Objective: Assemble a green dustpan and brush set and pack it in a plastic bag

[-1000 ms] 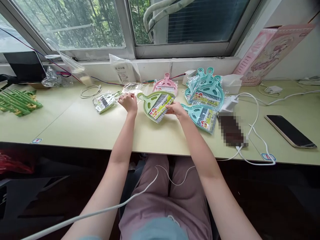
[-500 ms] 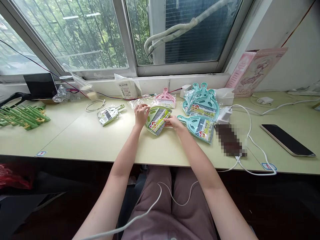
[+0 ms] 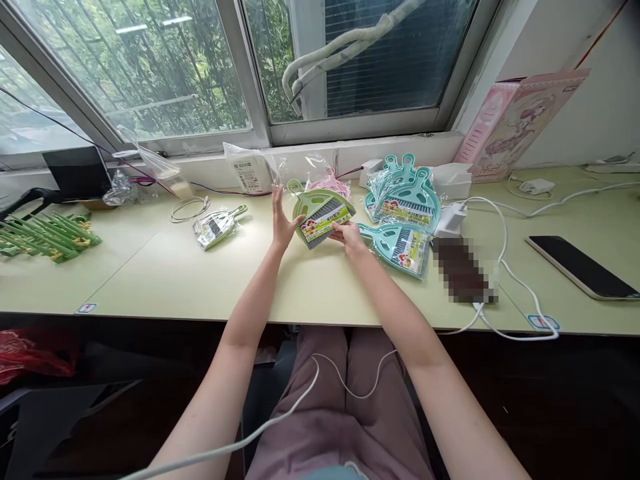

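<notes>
A green dustpan (image 3: 320, 200) with a small brush and a printed label card stands tilted above the table in front of me. My right hand (image 3: 349, 237) pinches its lower right edge, thumb over the card. At its left edge, my left hand (image 3: 283, 220) has its fingers stretched upward and apart, the thumb near the pan's rim. Clear plastic film shows behind the pan and close to the left fingertips. Partly hidden behind it lies a pink dustpan set (image 3: 330, 184). Just right of my right hand is a wrapped turquoise dustpan set (image 3: 395, 244).
Several turquoise dustpan sets (image 3: 406, 193) are piled at the back right. A wrapped green set (image 3: 217, 228) lies to the left, green strips (image 3: 47, 237) farther left. White cables, a phone (image 3: 583, 267) and a pink box (image 3: 520, 127) occupy the right side.
The green dustpan has been raised and tipped upright, so its handle now shows. My left hand's fingers have opened from their grip at its upper left and stretched up. The view has shifted slightly.
</notes>
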`<state>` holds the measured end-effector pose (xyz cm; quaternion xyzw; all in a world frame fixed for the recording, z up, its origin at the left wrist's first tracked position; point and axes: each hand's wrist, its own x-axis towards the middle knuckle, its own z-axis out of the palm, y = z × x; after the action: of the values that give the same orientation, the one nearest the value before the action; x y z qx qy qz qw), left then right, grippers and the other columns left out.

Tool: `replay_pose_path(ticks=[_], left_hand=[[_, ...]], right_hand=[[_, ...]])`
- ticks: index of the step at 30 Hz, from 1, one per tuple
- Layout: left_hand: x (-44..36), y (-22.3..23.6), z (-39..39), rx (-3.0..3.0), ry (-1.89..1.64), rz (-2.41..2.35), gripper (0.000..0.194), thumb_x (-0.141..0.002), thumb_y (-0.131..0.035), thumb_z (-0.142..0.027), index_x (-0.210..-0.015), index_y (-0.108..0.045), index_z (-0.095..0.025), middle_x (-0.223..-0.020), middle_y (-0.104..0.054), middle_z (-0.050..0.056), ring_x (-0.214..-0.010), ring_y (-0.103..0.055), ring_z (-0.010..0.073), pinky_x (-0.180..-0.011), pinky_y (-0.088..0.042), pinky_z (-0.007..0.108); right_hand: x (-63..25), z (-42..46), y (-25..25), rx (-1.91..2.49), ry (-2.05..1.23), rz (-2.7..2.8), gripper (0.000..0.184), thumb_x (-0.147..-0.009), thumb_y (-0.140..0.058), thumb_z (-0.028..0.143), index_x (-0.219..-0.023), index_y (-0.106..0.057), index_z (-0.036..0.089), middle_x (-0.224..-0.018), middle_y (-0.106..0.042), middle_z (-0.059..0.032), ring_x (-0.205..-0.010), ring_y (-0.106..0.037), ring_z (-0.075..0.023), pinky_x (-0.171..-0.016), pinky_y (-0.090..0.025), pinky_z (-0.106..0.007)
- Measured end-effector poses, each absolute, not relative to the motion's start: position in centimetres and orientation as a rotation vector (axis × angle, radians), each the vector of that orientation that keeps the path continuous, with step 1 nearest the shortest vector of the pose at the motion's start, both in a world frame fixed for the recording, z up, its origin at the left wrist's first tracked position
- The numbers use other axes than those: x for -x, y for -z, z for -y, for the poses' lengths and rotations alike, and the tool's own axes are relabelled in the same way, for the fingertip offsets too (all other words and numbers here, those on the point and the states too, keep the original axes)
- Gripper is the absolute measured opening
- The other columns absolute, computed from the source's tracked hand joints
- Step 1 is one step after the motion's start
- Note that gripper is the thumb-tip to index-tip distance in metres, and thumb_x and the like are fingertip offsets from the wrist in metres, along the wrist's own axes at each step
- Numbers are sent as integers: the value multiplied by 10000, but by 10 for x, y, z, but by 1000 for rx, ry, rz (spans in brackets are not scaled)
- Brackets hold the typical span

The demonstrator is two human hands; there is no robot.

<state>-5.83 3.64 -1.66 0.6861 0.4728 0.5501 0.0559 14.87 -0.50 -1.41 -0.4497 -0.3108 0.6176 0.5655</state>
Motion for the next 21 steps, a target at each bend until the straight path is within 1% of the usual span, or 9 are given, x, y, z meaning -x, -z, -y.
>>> replay_pose_path(ticks=[2, 4, 5, 6, 8, 11, 14, 16, 21], left_hand=[[59, 19, -39, -1785, -1720, -1352, 1180, -696, -805, -579, -1590, -74, -335, -1679, -75, 121, -1541, -137, 317, -1186, -320, 470], [60, 20, -39, -1475, -1643, -1270, 1229, -730, -785, -572, -1589, 53, -310, -1627, -254, 179, -1481, -323, 318, -1104, -428, 448], [61, 20, -38, -1355, -1587, -1236, 1182, -769, -756, -560, -1592, 50, -295, -1558, -393, 184, -1417, -434, 310, -1059, -470, 436], [61, 20, -37, -1271, -1541, -1211, 1102, -809, -721, -548, -1598, 0, -279, -1461, -522, 168, -1336, -529, 296, -1019, -500, 423], [59, 18, -34, -1205, -1502, -1191, 897, -861, -664, -532, -1580, -214, -240, -1269, -672, 118, -1181, -643, 267, -951, -540, 389], [56, 14, -31, -1236, -1493, -1197, 641, -889, -619, -528, -1425, -515, -192, -1158, -718, 96, -1019, -706, 234, -872, -565, 348], [50, 10, -27, -1302, -1390, -1170, 557, -890, -615, -511, -1351, -591, -199, -1196, -709, 107, -862, -726, 198, -851, -572, 363], [48, 7, -23, -1374, -1287, -1120, 541, -869, -646, -493, -1330, -609, -213, -1210, -706, 105, -822, -725, 189, -868, -570, 382], [55, 7, -15, -1515, -915, -889, 571, -810, -657, -641, -1160, -699, -191, -1081, -743, 115, -997, -705, 238, -961, -529, 396]], right_hand=[[-147, 6, 13, 1054, -1462, 734, 119, -877, -610, 46, -814, -603, 147, -707, -715, -4, -614, -681, -114, -787, -631, -316], [-146, 7, 12, 1051, -1475, 734, 117, -872, -620, 49, -811, -609, 148, -710, -715, -8, -615, -682, -116, -787, -631, -318], [-145, 8, 12, 1048, -1479, 733, 119, -870, -623, 49, -808, -609, 150, -711, -715, -8, -618, -683, -116, -789, -631, -318], [-145, 8, 12, 1044, -1481, 732, 122, -866, -627, 50, -803, -607, 152, -710, -714, -7, -621, -684, -117, -793, -631, -319], [-144, 9, 12, 1038, -1477, 722, 132, -857, -632, 52, -789, -596, 159, -704, -712, -6, -626, -685, -121, -800, -631, -324], [-145, 8, 12, 1037, -1441, 695, 117, -854, -624, 71, -797, -587, 166, -728, -717, -10, -660, -691, -127, -806, -628, -318], [-148, 6, 12, 1053, -1289, 675, 50, -857, -637, 133, -873, -612, 174, -842, -741, -24, -771, -709, -136, -815, -613, -289], [-151, 5, 11, 1054, -1179, 694, 123, -841, -680, 204, -955, -634, 194, -918, -749, -24, -855, -711, -145, -826, -604, -283], [-158, 4, 7, 959, -1187, 745, 270, -815, -738, 327, -1042, -635, 224, -914, -750, -10, -859, -705, -140, -835, -593, -282]])
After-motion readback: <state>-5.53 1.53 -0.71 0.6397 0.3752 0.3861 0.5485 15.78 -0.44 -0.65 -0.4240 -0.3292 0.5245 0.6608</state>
